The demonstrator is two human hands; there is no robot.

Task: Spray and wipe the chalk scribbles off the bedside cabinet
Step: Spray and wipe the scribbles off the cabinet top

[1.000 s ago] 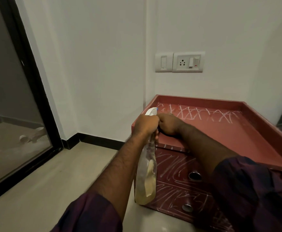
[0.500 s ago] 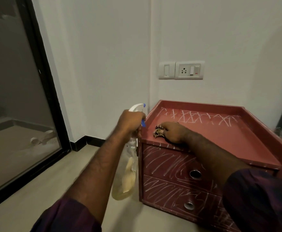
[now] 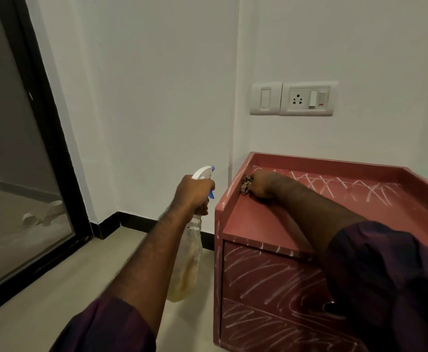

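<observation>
The bottle (image 3: 190,262) is gripped at its neck by the left hand (image 3: 195,191), fingers wrapped below the white spray head, and is held in the air just left of the cabinet (image 3: 258,224). Only a little yellowish liquid is seen low in its clear body, so it is judged light and easily swung. The thin plastic would likely dent if squeezed lower down, so the neck is the sound place to hold it, with the trigger in reach. A small cloth (image 3: 246,186) is bunched under the right hand (image 3: 261,185) and gripped by curled fingers. It is pressed against the cabinet top at the back left corner, close to the raised rim. The cloth is judged soft and limp, best kept wadded so that pressure can be carried through it. White chalk scribbles (image 3: 334,185) are seen across the back of the cabinet top, and more cover both drawer fronts (image 3: 271,280), while the near part of the top looks bare. The top is a smooth, hard, red painted surface, walled by a low rim at the back and sides, where chalk may be trapped in the corners. A white wall (image 3: 157,97) stands behind the cabinet with a socket (image 3: 306,99) set above it. A pale floor (image 3: 55,288) and a black-framed glass door (image 3: 17,174) lie to the cabinet's left.
</observation>
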